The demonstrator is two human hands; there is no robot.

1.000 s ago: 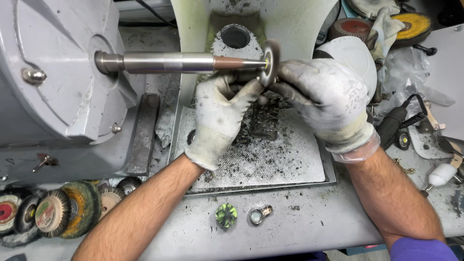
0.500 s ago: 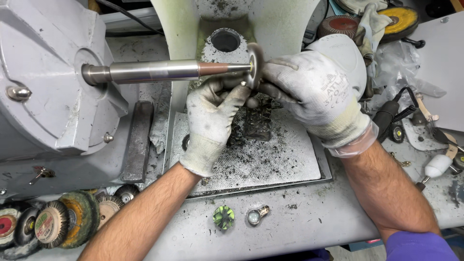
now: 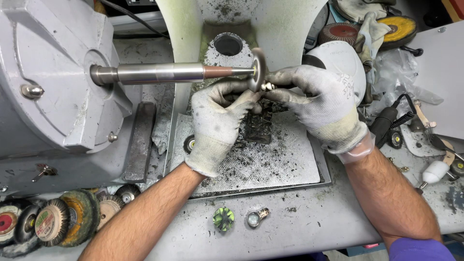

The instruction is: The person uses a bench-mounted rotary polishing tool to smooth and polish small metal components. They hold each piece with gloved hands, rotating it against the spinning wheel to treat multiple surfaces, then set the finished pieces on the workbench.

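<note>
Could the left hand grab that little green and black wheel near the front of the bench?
Probably yes. The green and black wheel lies in the open on the bench, with nothing over it, beside the left forearm. But the left hand is up at the small polishing wheel and must let go first.

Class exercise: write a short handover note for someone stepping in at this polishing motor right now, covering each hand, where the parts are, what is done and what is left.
Left hand: gloved, fingers at the lower rim of the small wheel on the spindle tip.
Right hand: gloved, fingers pinching a small metal piece against the wheel's outer face.
Done: wheel sits on the spindle end.
Left: judging by the grip, the piece may need more work; whether the wheel is spinning cannot be told.
Spare brush wheels lie at lower left.
</note>
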